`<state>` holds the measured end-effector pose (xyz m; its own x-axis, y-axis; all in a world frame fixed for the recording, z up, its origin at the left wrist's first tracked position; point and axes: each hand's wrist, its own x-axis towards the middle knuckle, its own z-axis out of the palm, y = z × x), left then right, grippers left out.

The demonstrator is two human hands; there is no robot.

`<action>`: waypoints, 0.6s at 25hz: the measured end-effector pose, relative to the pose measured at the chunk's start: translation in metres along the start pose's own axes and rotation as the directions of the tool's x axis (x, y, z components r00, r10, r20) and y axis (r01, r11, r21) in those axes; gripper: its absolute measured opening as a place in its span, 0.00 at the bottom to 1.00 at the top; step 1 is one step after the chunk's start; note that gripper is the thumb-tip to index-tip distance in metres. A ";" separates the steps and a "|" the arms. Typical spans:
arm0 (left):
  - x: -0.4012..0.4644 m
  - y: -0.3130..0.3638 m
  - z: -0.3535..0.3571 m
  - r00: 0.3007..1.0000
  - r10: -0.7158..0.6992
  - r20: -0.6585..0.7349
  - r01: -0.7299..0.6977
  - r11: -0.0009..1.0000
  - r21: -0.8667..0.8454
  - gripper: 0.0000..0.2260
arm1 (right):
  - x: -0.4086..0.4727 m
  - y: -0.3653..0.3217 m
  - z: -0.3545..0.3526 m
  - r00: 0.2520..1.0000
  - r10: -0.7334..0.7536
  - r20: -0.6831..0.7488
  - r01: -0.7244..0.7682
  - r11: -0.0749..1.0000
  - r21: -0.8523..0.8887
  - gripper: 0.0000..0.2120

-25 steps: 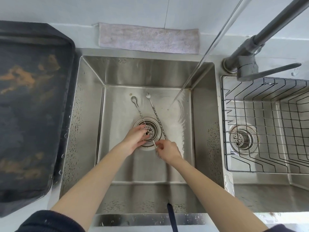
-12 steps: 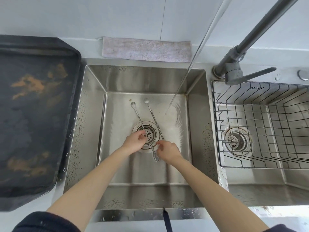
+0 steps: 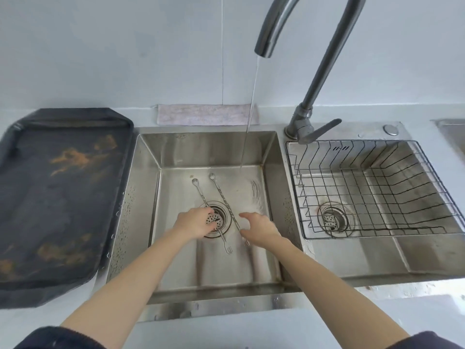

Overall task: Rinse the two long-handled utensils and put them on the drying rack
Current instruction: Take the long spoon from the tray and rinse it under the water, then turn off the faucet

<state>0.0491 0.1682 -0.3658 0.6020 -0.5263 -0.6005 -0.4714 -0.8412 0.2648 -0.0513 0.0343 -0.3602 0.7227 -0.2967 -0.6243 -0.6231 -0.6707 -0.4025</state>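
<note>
Down in the left stainless steel sink basin [image 3: 141, 197], two long thin metal utensils lie flat on the wet bottom, almost parallel, each with a small spoon end toward the back wall and a small fork end toward the person. The left twisted-handle utensil [image 3: 201, 195] crosses the round perforated drain strainer [image 3: 217, 219], and the right twisted-handle utensil [image 3: 224, 197] passes along the right edge of this drain.

The left hand [image 3: 195, 222] rests over the left part of the drain, its fingers curled down onto the left utensil; whether they really pinch the handle, I cannot tell. The right hand [image 3: 259, 227] is beside the lower part of the right utensil, fingers spread and loose, holding nothing, with its lower edge near the fork end.

A thin stream of water [image 3: 249, 122] falls from the curved grey metal faucet [image 3: 314, 79] and hits the basin floor at the back right, well apart from both utensils.

To the right, the black wire drying rack [image 3: 377, 187] sits inside the second steel basin. A dark tray with orange-brown stains [image 3: 57, 197] lies left of the sink, and a folded pale cloth [image 3: 206, 114] lies behind it against the wall.
</note>
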 end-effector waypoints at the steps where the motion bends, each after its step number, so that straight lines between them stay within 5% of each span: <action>1: -0.004 0.003 -0.005 1.000 0.017 -0.025 -0.017 1.000 0.010 0.20 | -0.005 0.001 -0.004 1.000 -0.013 -0.020 0.013 1.000 -0.010 0.25; 15: -0.044 0.111 -0.078 0.907 0.248 -0.339 -0.232 0.969 0.089 0.19 | -0.065 0.047 -0.098 0.943 -0.102 -0.317 0.094 0.995 -0.041 0.23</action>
<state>0.0211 0.0884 -0.2510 0.6477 -0.7284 -0.2232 -0.6536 -0.6818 0.3285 -0.0987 -0.0447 -0.2731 0.8397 -0.4269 -0.3356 -0.5399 -0.7227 -0.4315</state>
